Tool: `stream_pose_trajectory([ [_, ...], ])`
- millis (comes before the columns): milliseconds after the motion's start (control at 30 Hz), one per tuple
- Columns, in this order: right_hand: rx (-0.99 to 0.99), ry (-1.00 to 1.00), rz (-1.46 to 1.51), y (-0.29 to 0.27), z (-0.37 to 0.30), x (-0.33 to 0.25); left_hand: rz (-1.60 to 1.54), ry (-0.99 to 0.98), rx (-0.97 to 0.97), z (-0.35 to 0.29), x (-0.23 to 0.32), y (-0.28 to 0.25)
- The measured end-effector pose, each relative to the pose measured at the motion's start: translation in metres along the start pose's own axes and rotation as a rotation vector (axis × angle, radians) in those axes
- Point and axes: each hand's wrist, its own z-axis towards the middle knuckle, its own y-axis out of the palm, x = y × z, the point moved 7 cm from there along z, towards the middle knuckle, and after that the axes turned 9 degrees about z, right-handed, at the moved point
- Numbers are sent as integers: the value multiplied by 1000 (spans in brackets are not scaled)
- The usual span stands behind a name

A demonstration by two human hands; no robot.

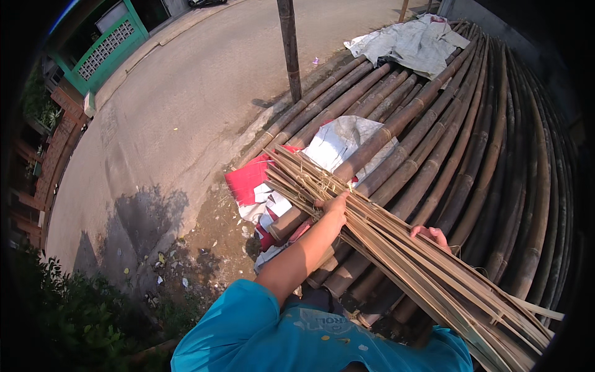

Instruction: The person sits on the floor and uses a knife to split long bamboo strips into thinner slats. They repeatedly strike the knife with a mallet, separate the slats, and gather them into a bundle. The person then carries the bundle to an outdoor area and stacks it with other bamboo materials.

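Note:
A long bundle of split bamboo strips (427,266) lies slanting across the bamboo poles in front of me, from upper left to lower right. My left hand (334,208) is closed around it near its far end, where thin frayed fibres (319,180) stick up. On the bundle's far side, my right hand (432,237) shows with its fingers curled against the edge of the strips. The strips hide my right forearm and part of that hand.
Long dark bamboo poles (427,149) fan out ahead and to the right. White sacking (409,43) covers some poles at the back; red and white sheeting (251,183) lies at the near ends. An upright post (289,49) stands by the paved road (186,93). Leafy plants (68,316) grow lower left.

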Motion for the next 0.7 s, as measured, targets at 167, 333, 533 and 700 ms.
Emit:
stream_pose_trajectory([
  [167,-67,67,456,-42,12,46,154,11,78,94,-13,15],
  [333,-66,-122,615,-52,5,47,278,-49,122,106,-13,17],
  [533,668,-1037,721,-86,-111,171,383,-178,62,50,-19,21],
  [700,870,-1353,860,52,-102,155,347,-167,-84,106,-15,19],
])
